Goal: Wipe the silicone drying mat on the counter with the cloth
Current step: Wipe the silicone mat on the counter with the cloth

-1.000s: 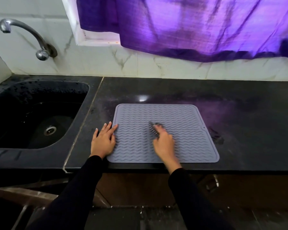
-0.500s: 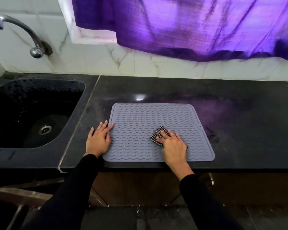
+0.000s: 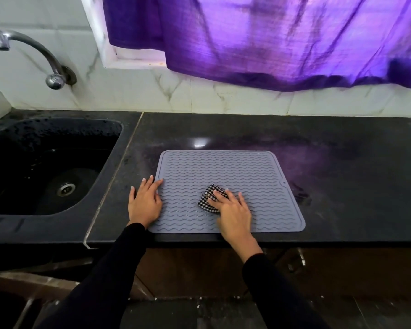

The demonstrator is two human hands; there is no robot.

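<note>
The crumpled black-and-white checked cloth (image 3: 209, 198) shows only its left part, near the centre of the frame; the rest lies hidden under the right hand (image 3: 233, 210), whose straight, spread fingers press flat on it, the hand's near edge slightly blurred. The cloth sits on the lower middle of the grey rectangular silicone drying mat with wavy ridges (image 3: 223, 172), which lies flat on the black stone counter (image 3: 342, 162) in the middle of the frame, its near edge close to the counter's front; part of its lower left corner is covered by the left hand (image 3: 144, 203), which rests flat with fingers straight and together, fingertips on the mat's left rim and the thumb on the bare counter. Both forearms, in black sleeves, run out of the bottom of the frame. At the left, the black sink (image 3: 0, 224) is cut off by the frame edge; its wet basin holds a round metal drain (image 3: 66, 189), and little else can be made out in the dark. A curved metal tap (image 3: 33, 55) juts from the white tiled wall at upper left; a purple curtain (image 3: 271, 39) fills the upper right, cut off at the top.
</note>
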